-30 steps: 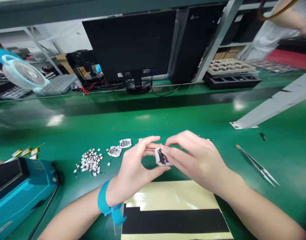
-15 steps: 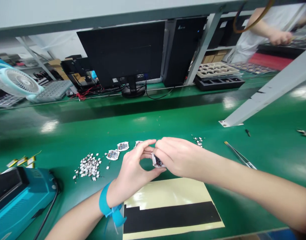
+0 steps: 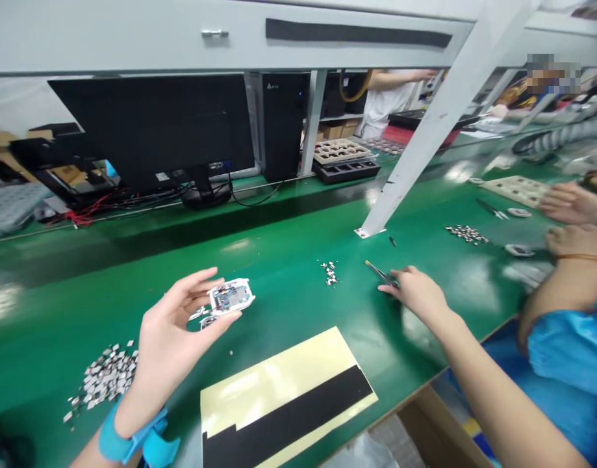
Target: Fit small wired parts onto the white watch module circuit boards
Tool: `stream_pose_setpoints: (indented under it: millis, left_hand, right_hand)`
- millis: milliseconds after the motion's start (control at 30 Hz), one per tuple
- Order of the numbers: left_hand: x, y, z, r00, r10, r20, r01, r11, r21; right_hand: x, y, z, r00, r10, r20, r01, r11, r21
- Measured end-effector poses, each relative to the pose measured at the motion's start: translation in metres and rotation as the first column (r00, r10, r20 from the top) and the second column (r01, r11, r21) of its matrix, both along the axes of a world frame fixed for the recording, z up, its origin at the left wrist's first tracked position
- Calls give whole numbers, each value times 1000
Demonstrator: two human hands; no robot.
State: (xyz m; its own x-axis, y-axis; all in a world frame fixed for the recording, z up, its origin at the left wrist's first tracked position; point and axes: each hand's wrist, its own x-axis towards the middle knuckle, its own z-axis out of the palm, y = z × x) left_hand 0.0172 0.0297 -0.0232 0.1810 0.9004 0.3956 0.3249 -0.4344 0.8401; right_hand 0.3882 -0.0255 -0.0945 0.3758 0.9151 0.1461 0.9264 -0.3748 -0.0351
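My left hand [image 3: 174,338], with a blue strap at the wrist, grips a white-framed housing with a circuit board [image 3: 232,296] between thumb and fingers. The board side faces up and towards me. Behind that hand, another white housing [image 3: 208,322] lies on the bench, partly hidden. Off to the right, my right hand [image 3: 418,294] has its thumb and fingers closed on a pair of tweezers [image 3: 382,273], whose yellowish tip points away to the left. A small scatter of tiny parts [image 3: 330,273] lies left of the tweezers.
A yellow sheet with a black strip [image 3: 279,370] lies in front. At left is a pile of small silvery parts [image 3: 108,374]. A slanted white post [image 3: 415,149] rises from the green bench [image 3: 273,266]. A co-worker's hands [image 3: 578,221] are at right. A monitor [image 3: 162,130] stands behind.
My right hand has left the housing and moved right onto the tweezers. My left hand keeps the housing, now tilted with its board showing. The view has turned right.
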Motion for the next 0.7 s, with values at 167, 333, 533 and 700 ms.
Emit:
stream_pose_setpoints:
  millis: [167, 333, 533, 700]
  left_hand:
    - [3, -7, 1, 1000, -7, 6, 7, 1000, -20]
    - [3, -17, 6, 993, -65, 103, 69, 997, -31]
    - [-1, -25, 10, 988, -43, 149, 23, 991, 132]
    - [-5, -33, 15, 978, -22, 206, -21, 978, 207]
  right_hand:
    - [18, 2, -5, 993, 33, -117, -30, 999, 24]
    - [-46, 18, 65, 863, 365, -349, -267, 916, 298]
    - [-164, 9, 121, -54, 846, -531, -331, 487, 808]
    - [-195, 26, 110, -226, 795, -562, -495, 403, 770]
